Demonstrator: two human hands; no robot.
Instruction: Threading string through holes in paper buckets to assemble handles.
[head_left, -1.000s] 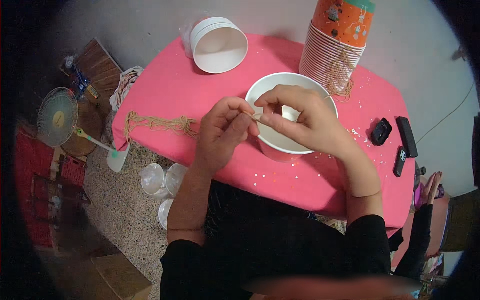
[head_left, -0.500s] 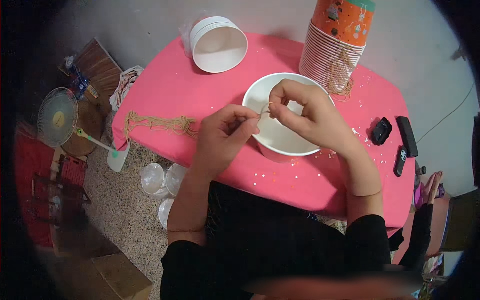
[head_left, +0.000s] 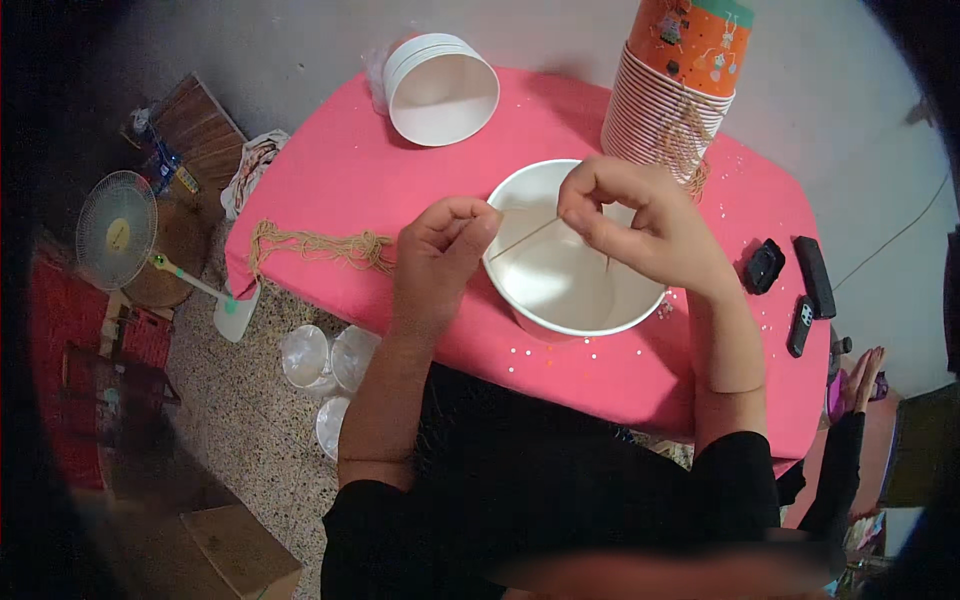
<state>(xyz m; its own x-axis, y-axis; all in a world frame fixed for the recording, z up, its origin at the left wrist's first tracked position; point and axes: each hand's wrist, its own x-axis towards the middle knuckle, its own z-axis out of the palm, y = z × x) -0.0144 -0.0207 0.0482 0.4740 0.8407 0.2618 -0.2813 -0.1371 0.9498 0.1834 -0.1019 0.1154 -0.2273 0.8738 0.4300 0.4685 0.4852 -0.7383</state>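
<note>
A large white paper bucket (head_left: 540, 290) stands open-side up on the pink-covered table in front of me. Over its mouth a thin tan string (head_left: 527, 238) slants down to the left from my right hand (head_left: 640, 225), whose thumb and forefinger pinch it. Another bit of string hangs below that hand against the bucket's inside. My left hand (head_left: 440, 250) is closed in a pinch at the bucket's left rim, thumb against forefinger; the string between those fingertips is very fine and hard to make out.
A tall stack of paper buckets (head_left: 665, 110) with tan strings draped on it stands at the back right. More white buckets (head_left: 440, 95) lie on their side at the back left. A string bundle (head_left: 325, 245) lies left. Black objects (head_left: 764, 266) and a remote (head_left: 800, 325) are at right.
My hands have moved apart, the right one slightly rightward, and the string between them now stretches in a straight line. The bucket sits slightly lower in the picture.
</note>
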